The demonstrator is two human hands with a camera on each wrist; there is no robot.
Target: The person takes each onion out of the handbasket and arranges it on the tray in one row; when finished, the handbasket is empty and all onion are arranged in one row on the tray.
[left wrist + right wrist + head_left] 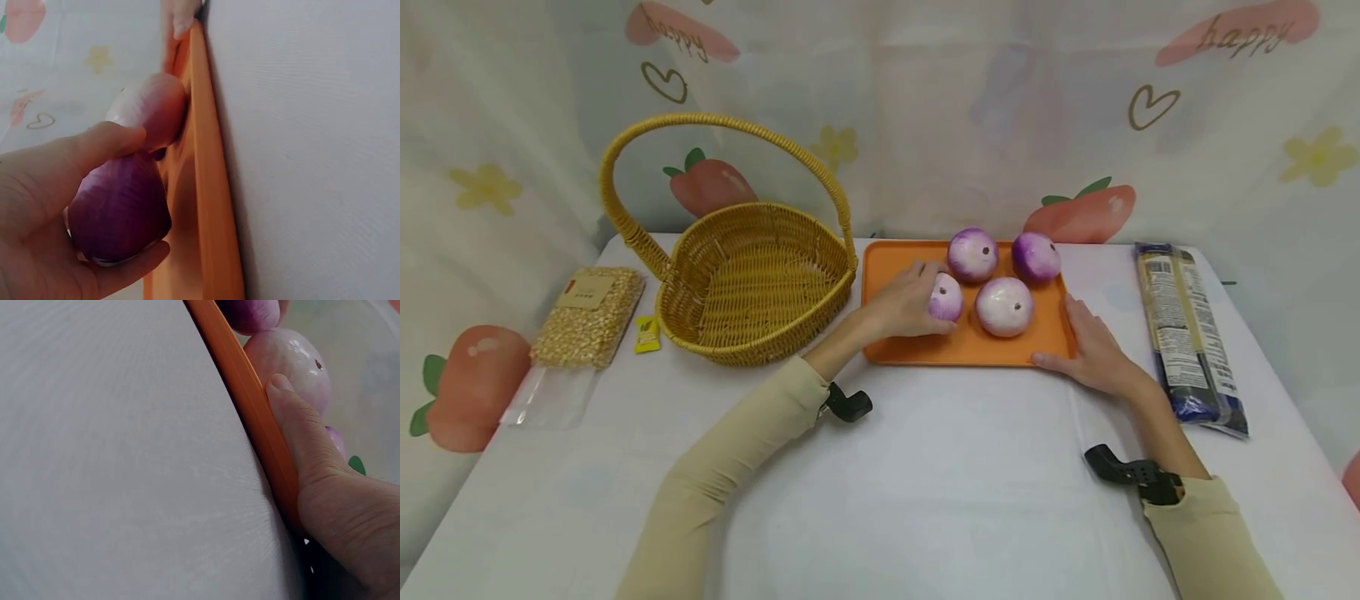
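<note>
An orange tray (895, 352) carries several purple-and-white onions. My left hand (906, 304) is over the tray's left part, fingers and thumb curled round an onion (946, 298); in the left wrist view this onion (119, 209) looks deep purple, close over the tray. Just right of it sits a paler onion (1004, 307). Along the back lie two more, one onion (973, 255) in the middle and another onion (1037, 257) near the corner. At the tray's front right corner rests my right hand (1097, 354), its thumb straight along the front rim and fingers along the right side.
A wicker basket (756, 343) with a tall handle stands left of the tray. Further left lie a small yellow packet (647, 333) and a clear bag of pale kernels (583, 317). Right of the tray is a long dark-blue package (1187, 333). A printed curtain (925, 125) hangs behind.
</note>
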